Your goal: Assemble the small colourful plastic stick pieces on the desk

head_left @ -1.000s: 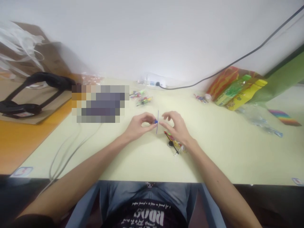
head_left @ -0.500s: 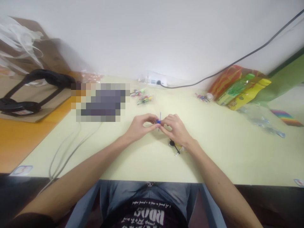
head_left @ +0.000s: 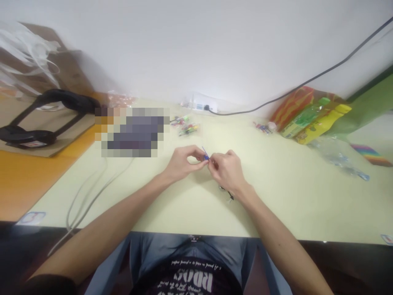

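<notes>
Both hands meet above the middle of the pale table, pinching a small blue piece [head_left: 206, 157] with a thin blue blade or rod sticking up and left from it. My left hand [head_left: 183, 164] grips it from the left, thumb and forefinger curved into a ring. From the right, my right hand [head_left: 227, 167] closes its fingertips on the same piece, hiding part of it. Its exact kind is too small to make out. Under my right wrist lies a small black part [head_left: 229, 195] on the table, mostly covered by the hand.
Small bags of colourful parts [head_left: 188, 129] lie beyond the hands, near a white power strip [head_left: 201, 102]. At left are a pixelated dark object [head_left: 135, 131], grey cables [head_left: 92, 200] and a black frame-like device [head_left: 52, 119]. A green bottle [head_left: 302, 121] and yellow packet [head_left: 328, 123] lie at right.
The thin blue rod has tilted from nearly upright to leaning left. My right hand has turned and curled more, now covering more of the black part beneath it.
</notes>
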Action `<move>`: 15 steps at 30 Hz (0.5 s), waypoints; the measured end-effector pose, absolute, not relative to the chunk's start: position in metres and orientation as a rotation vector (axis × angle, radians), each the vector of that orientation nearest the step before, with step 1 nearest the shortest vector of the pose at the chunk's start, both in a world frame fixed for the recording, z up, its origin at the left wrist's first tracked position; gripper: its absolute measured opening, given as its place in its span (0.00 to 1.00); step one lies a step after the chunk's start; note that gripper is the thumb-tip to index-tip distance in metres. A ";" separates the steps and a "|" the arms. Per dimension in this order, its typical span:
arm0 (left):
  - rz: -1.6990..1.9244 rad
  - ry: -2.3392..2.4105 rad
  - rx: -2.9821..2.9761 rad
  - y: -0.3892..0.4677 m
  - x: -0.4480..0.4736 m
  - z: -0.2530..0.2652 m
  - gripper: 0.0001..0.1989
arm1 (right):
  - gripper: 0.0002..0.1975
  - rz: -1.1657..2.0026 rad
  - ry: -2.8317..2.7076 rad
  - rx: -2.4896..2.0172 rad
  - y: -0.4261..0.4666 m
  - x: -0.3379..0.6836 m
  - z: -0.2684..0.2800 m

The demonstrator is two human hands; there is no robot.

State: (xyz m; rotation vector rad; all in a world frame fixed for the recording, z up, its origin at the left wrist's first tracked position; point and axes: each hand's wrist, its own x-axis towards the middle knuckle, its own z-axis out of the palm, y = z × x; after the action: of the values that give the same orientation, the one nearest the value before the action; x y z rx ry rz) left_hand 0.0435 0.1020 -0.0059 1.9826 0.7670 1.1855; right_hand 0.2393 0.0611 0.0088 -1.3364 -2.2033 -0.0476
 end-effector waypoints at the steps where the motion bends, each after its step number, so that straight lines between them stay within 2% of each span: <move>1: 1.185 0.767 1.997 0.101 0.041 -0.005 0.07 | 0.13 -0.078 -2.212 -1.355 0.059 0.236 0.009; 6: 1.223 0.779 2.161 0.096 0.029 0.000 0.05 | 0.14 -0.257 -2.271 -1.345 0.060 0.239 0.015; 9: 1.279 0.780 2.316 0.099 0.018 0.000 0.03 | 0.14 -0.325 -2.021 -1.536 0.067 0.266 0.028; 12: 1.268 0.854 2.300 0.106 0.005 -0.002 0.05 | 0.12 -0.041 -1.817 -1.755 0.064 0.284 0.044; 15: 1.091 0.838 2.268 0.110 -0.004 -0.002 0.08 | 0.13 0.253 -2.044 -1.774 0.047 0.269 0.049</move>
State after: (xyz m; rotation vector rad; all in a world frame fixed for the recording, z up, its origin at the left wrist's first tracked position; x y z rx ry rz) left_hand -0.0039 0.1095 -0.0023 2.2680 0.8381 1.0909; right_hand 0.2687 0.0466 0.0494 -1.7743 -2.0442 0.2526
